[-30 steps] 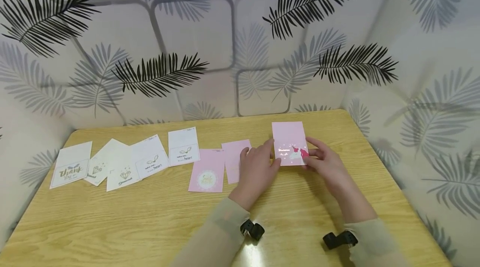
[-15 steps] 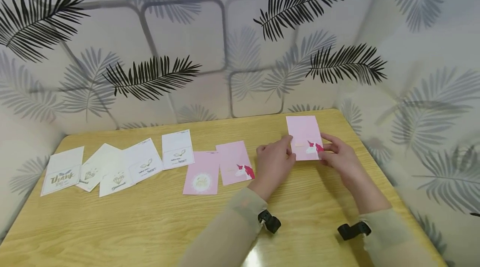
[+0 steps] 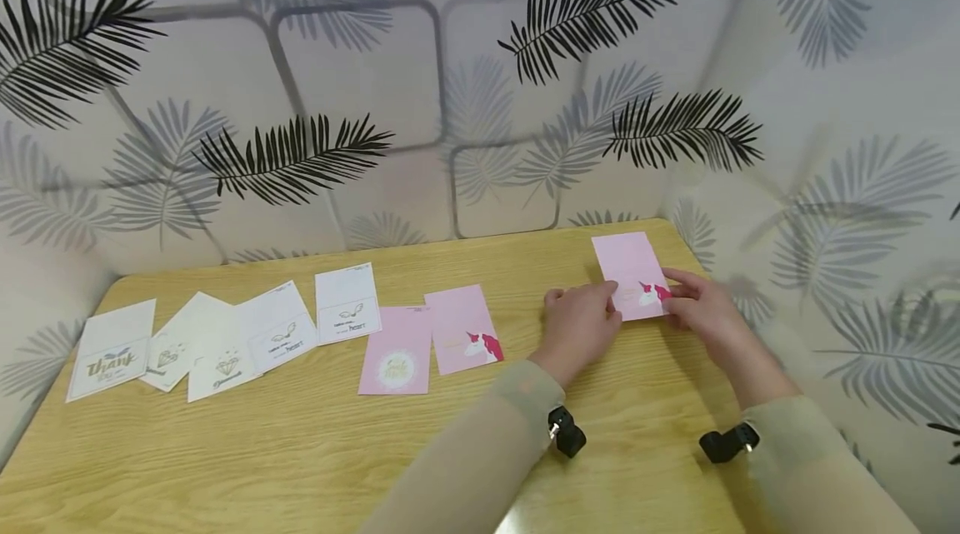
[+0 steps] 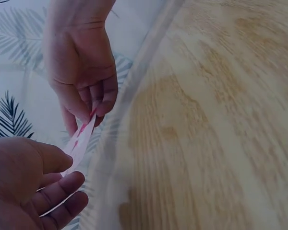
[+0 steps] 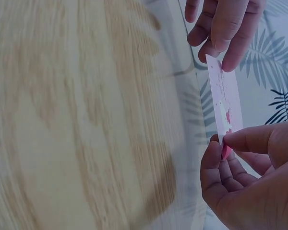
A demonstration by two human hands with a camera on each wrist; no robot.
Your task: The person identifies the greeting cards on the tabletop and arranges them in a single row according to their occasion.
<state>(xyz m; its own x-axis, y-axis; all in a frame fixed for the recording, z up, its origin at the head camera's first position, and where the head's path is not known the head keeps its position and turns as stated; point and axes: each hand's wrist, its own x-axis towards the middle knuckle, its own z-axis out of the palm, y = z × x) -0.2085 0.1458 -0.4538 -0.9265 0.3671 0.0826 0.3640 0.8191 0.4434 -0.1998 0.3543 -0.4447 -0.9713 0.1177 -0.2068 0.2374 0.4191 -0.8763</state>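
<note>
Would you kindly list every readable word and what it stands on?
"Thank": leftmost white card; lettering beneath blurred.
"heart": right winged card; its other lettering blurred.
Too small or blurred: lettering on the left winged card, left diamond card, right diamond card, round-emblem pink card, flat unicorn card and held unicorn card.

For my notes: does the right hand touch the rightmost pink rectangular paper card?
Touching: the right wrist view shows the right hand pinching the card by its edge.
</note>
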